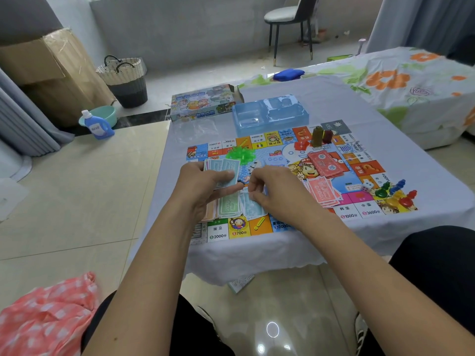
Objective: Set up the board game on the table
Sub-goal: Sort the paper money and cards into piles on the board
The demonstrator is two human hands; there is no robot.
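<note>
Fingers [253, 187] of the right hand [277, 191] hide the light-blue banknotes [253, 208].

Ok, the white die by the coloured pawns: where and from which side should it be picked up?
Pinch the white die from above, across its two side faces. It sits free on the board, but the pawns crowd its right, so bring fingers down from the open left and near sides.

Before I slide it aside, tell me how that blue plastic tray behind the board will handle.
The blue plastic tray looks thin and see-through, so probably very light and slightly flexible. Its compartments appear empty, so a push should slide it easily over the tablecloth. It sits flat and wide, so tipping seems unlikely.
</note>
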